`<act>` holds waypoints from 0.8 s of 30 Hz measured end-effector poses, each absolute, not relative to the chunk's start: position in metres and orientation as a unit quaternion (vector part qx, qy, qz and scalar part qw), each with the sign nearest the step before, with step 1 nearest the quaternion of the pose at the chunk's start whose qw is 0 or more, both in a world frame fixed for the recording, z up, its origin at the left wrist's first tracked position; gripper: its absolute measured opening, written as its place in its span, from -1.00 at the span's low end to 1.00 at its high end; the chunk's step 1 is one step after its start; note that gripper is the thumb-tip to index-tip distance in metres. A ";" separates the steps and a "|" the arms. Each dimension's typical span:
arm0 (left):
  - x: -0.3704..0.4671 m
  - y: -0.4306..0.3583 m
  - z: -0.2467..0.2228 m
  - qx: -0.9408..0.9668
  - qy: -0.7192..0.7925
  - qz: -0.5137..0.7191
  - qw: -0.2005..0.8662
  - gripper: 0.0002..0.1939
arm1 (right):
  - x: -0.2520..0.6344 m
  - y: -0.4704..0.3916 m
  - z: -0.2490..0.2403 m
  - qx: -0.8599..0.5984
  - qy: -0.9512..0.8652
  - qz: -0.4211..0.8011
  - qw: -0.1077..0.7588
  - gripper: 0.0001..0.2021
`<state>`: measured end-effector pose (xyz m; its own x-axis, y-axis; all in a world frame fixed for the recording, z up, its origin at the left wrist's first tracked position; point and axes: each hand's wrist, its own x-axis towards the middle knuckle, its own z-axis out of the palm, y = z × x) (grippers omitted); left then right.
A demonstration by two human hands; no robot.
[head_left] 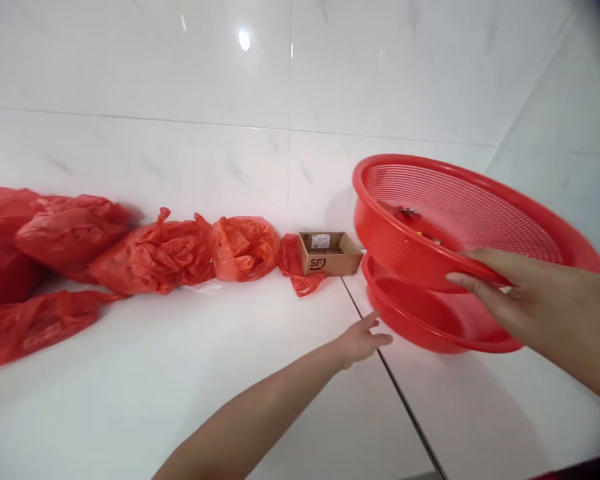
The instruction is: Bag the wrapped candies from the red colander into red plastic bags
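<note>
My right hand (510,287) grips the near rim of a large red plastic basket (405,233), thumb outside and fingers over the edge. The basket is tilted and raised above a second red basket (420,333), which stands on the white surface. A few small items (420,227), some dark and some yellow, lie inside the raised basket; I cannot make out what they are. My left hand (363,341) is open with its fingers apart, close to the left side of the lower basket. Whether its fingertips touch that basket I cannot tell.
Several red plastic bags (155,257) stand in a row along the tiled wall (180,67) at the left. An open cardboard box (330,263) sits by the wall on a red bag (305,283). A dark seam (400,387) crosses the white surface (205,373).
</note>
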<state>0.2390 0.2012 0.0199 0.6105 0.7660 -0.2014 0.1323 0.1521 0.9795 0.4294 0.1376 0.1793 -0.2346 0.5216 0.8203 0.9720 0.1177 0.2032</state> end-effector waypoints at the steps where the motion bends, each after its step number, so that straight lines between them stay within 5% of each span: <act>1: 0.241 0.197 0.015 0.607 0.372 0.233 0.662 -0.17 | 0.415 0.131 0.181 -0.514 -0.706 -0.384 0.300 -0.53; 4: 0.219 0.180 0.004 0.620 0.377 0.231 0.649 -0.21 | 0.385 0.116 0.174 -0.427 -0.775 -0.367 0.288 -0.66; 10: 0.107 0.164 -0.001 0.599 0.420 0.327 0.599 -0.63 | 0.349 0.100 0.132 -0.367 -0.856 -0.237 0.277 -0.70; 15: 0.032 0.166 -0.003 0.511 0.489 0.405 0.579 -0.67 | 0.334 0.108 0.093 -0.426 -0.864 -0.166 0.210 -0.75; 21: 0.005 0.165 -0.001 0.465 0.510 0.425 0.585 -0.65 | 0.332 0.133 0.062 -0.588 -0.801 -0.106 0.030 -0.75; 24: 0.004 0.165 -0.001 0.457 0.506 0.431 0.590 -0.67 | 0.323 0.138 0.077 -0.598 -0.800 -0.054 0.013 -0.53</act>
